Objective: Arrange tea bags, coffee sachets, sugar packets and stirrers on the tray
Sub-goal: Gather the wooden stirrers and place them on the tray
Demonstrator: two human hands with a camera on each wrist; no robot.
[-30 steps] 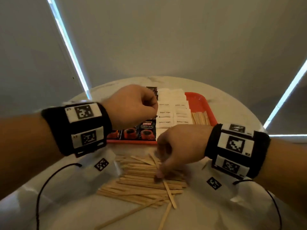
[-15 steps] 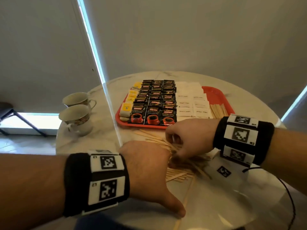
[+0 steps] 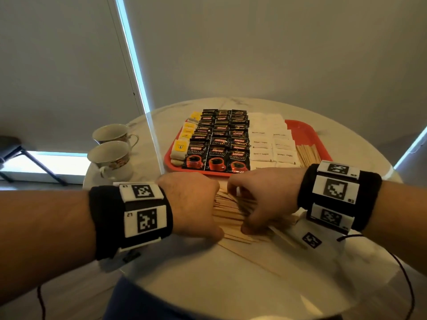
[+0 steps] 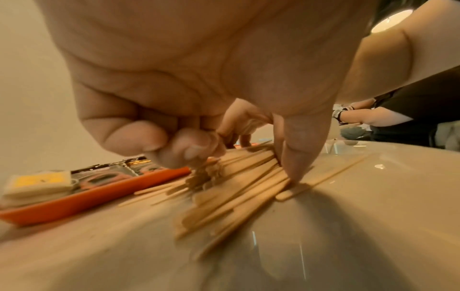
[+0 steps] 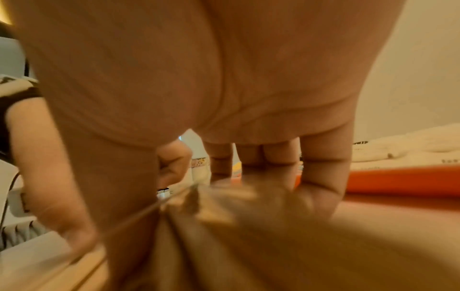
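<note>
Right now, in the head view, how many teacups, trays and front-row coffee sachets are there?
Teacups: 2
Red tray: 1
Front-row coffee sachets: 3
Total: 6

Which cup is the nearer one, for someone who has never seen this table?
Start at the red tray on the round table. Left of it stand two cups. The nearer cup is the one closer to the left hand, with a floral band on its side.
</note>
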